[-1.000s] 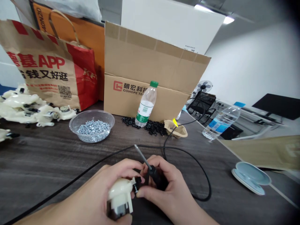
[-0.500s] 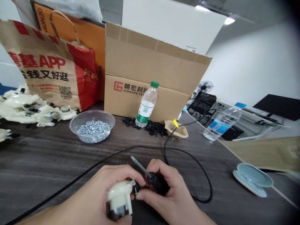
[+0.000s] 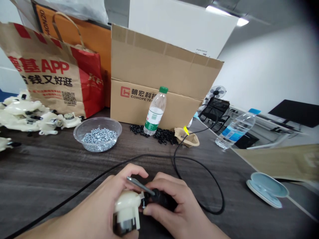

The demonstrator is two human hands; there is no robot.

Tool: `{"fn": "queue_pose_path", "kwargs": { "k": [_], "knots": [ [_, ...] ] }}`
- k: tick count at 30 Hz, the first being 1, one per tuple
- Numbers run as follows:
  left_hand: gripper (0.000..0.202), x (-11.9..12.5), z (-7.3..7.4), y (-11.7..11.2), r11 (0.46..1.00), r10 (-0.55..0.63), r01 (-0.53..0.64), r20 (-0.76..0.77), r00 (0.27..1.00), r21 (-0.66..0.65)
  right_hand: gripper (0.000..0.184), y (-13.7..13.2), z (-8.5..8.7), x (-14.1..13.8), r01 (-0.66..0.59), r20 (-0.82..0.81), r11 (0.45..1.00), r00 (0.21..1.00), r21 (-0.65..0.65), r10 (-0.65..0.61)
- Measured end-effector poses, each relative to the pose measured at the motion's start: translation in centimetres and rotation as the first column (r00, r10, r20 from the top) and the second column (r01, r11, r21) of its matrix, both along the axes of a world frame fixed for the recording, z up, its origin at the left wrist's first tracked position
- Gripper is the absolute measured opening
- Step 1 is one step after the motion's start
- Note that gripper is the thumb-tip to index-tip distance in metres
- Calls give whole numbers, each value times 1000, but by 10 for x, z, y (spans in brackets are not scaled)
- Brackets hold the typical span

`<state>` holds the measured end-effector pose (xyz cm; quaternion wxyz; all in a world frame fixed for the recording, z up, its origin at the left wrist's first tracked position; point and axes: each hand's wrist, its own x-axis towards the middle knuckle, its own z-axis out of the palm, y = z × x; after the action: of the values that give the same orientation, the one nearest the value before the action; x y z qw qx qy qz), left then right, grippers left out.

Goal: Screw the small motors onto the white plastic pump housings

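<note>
Head view down onto a dark wood tabletop point(image 3: 50, 172). At the near edge, centre, both hands meet.

The L hand point(image 3: 99, 212) is curled shut round a cream plastic part point(image 3: 126, 205), w/ thumb and fingers gripping its sides. The R hand point(image 3: 174, 207) is closed on a screwdriver point(image 3: 149, 193), fingers wrapped round the black handle. The metal shaft tilts up and left, across the top of the part. Its tip sits just beside the L forefinger; can't tell if they touch.

A black cable point(image 3: 199, 162) runs from the near left edge past the hands and loops round to the R hand's right.

Mid-tabletop, left of centre, is a clear bowl point(image 3: 97, 132) of silver screws. Behind it, toward the far edge:
- a brown and red paper bag point(image 3: 50, 73)
- a cardboard box point(image 3: 154, 76)
- an upright bottle point(image 3: 156, 111) w/ green cap, in front of the box
- a heap of black bits point(image 3: 163, 135) at the bottle's foot
- a tan pouch point(image 3: 189, 138) just right of the bits

At the far left edge is a pile point(image 3: 30, 114) of cream parts. At the right edge a 2nd bottle point(image 3: 235, 129) lies on its side, and nearer, a pale blue case point(image 3: 267, 189).
</note>
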<state>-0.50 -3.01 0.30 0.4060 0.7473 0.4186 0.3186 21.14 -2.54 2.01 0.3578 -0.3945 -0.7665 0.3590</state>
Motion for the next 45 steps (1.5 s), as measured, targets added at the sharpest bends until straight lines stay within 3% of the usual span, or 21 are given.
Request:
{"fn": "queue_pose_path", "kwargs": {
  "k": [2, 11, 15, 20, 27, 38, 42, 45],
  "knots": [
    [85, 0, 0, 0, 1000, -8, 8, 11, 1000, -1, 13, 0, 1, 0, -9, -18, 1000, 1000, -20, 8],
    [84, 1, -1, 3, 999, -25, 24, 27, 999, 37, 15, 4, 6, -3, -78, -118, 990, 991, -117, 64],
    [87, 2, 0, 3, 999, -37, 37, 14, 999, 27, 14, 1, 9, -3, -100, -86, 991, 992, -89, 93],
    [85, 1, 0, 2, 999, -12, 11, -14, 1000, -39, 16, -4, 6, -3, -30, 13, 999, 999, 14, 30],
    [84, -2, -1, -1, 999, -10, 10, 14, 1000, 46, 24, -6, 7, -4, -67, 27, 996, 998, 58, 65],
    [64, 23, 24, 11, 991, 90, -104, 161, 983, 84, 15, -7, 4, -4, -43, 10, 999, 999, 1, 43],
    [60, 17, 12, 8, 984, 117, -137, 169, 979, 116, 30, -9, -4, -3, 87, -2, 996, 996, 36, -87],
    [60, 6, -3, 5, 982, 100, -122, 153, 983, 146, 31, -9, -9, -2, 158, 27, 987, 987, 4, -158]
  ]
}}
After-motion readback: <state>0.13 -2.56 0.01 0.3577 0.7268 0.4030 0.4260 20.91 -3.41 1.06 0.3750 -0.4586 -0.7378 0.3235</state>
